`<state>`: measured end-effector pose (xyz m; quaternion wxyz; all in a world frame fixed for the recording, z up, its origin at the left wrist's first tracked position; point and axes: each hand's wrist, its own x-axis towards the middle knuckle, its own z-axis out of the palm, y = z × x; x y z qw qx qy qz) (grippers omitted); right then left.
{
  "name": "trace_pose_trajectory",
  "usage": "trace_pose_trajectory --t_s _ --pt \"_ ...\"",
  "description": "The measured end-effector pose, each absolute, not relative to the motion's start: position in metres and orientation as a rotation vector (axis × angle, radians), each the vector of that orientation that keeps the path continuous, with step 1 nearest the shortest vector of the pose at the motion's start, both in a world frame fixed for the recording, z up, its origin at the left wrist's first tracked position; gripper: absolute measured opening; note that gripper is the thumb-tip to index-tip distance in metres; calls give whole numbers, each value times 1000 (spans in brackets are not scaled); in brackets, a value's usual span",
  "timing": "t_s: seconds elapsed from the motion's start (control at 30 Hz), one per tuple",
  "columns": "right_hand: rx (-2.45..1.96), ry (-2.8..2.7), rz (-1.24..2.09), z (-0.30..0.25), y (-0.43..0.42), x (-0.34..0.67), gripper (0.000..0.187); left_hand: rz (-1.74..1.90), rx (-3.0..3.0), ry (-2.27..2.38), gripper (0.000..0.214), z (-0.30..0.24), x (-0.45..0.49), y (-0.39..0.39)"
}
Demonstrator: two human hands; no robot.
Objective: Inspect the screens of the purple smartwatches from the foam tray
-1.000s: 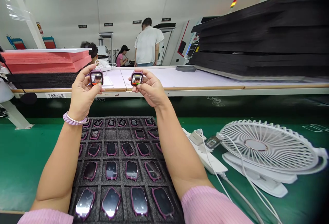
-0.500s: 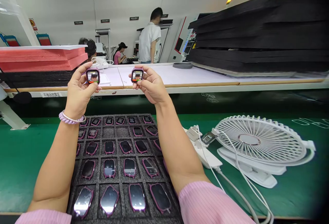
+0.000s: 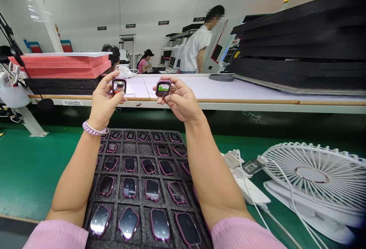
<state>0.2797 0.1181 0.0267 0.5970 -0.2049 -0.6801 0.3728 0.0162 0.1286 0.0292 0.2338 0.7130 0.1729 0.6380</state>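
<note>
Two watch bodies, each raised in one hand above the foam tray [image 3: 134,153]. I hold the left watch body [image 3: 119,85] in my left hand [image 3: 104,102] and the right watch body [image 3: 163,88] in my right hand [image 3: 178,102], both at the same height, side by side and near each other without touching. Each screen is turned back toward me; the left shows a picture, the right a green panel. Left fingers [image 3: 110,77]: curled, thumb and forefinger pinching the case by its edges, the rest folded under. Right fingers [image 3: 177,85]: likewise closed on the case edges, thumb toward the near side. Neither hand is spread. The cases are squarish, so I read no clear long axis. Directly below my forearms the tray lies on the green surface [image 3: 31,169], its pockets filled with rows of matching watch bodies, face up; one pocket in the second row from the far edge looks vacant, nearer my left hand. A white fan [image 3: 320,176] and cables [image 3: 251,188] lie to the right, well apart from both hands.
</note>
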Motion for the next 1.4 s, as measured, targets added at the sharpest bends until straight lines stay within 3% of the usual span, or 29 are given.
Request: trace_pose_trajectory --t_s 0.33,1.4 --pt "-383 -1580 944 25 117 272 47 1699 2054 436 63 28 14 131" --pt "-466 -1626 896 24 115 270 55 1675 1826 545 41 36 22 115"
